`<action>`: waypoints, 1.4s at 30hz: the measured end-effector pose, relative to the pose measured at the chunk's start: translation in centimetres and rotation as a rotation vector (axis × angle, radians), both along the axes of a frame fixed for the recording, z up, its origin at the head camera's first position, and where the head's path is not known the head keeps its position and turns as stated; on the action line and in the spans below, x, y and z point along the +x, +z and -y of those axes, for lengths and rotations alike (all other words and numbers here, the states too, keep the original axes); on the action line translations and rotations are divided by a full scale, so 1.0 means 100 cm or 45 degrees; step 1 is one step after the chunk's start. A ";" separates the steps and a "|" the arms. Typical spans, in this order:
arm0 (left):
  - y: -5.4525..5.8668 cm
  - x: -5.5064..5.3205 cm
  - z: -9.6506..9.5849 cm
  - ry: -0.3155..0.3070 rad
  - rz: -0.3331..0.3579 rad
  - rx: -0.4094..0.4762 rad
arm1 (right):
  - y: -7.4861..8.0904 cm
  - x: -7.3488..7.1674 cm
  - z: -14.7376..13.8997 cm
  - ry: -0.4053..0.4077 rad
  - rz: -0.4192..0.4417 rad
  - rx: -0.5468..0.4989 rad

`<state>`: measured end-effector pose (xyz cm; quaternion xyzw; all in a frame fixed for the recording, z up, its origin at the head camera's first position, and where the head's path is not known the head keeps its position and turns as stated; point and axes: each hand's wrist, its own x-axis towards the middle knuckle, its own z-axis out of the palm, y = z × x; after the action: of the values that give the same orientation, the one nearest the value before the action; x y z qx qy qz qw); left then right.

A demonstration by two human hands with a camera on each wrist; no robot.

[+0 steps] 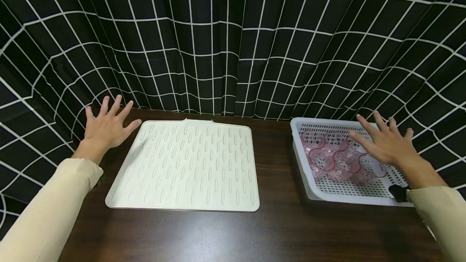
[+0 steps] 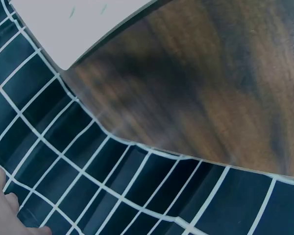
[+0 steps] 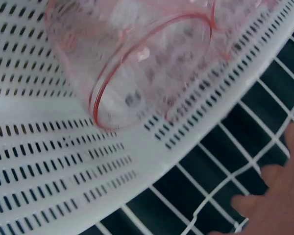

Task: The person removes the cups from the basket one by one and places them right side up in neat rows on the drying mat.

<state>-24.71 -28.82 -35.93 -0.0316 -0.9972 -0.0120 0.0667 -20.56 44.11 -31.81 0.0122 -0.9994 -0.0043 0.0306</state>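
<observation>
My left hand [image 1: 105, 129] is spread over the table beside the far left corner of a white tray [image 1: 185, 165] marked with raised ovals, and it holds nothing. On the right, my right hand [image 1: 391, 144] hovers with fingers apart above a white perforated basket [image 1: 356, 199]. Several clear pink cups [image 1: 346, 161] with red rims stand together inside that basket. The right wrist view shows one cup [image 3: 152, 73] close up, with my fingers [image 3: 274, 196] beyond the basket's edge, apart from the cup. At the left wrist view's edge, part of my left hand [image 2: 2, 203] appears.
A dark wooden table [image 1: 276, 229] carries both the tray and the basket, with bare wood between them. Behind and at the sides hangs a black curtain [image 1: 233, 51] with a white grid.
</observation>
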 end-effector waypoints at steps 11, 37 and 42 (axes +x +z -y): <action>-0.023 0.010 0.006 -0.092 0.130 0.073 | 0.004 0.023 -0.029 -0.064 0.066 -0.025; -0.047 0.024 -0.016 -0.317 0.452 0.141 | -0.030 0.067 -0.084 -0.213 0.263 -0.158; -0.054 0.027 -0.013 -0.325 0.451 0.133 | -0.035 0.067 -0.085 -0.192 0.241 -0.110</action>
<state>-22.04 -27.52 -41.37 -0.1514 -0.9792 -0.0775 -0.1102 -13.82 52.59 -35.30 -0.0641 -0.9952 0.0378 -0.0638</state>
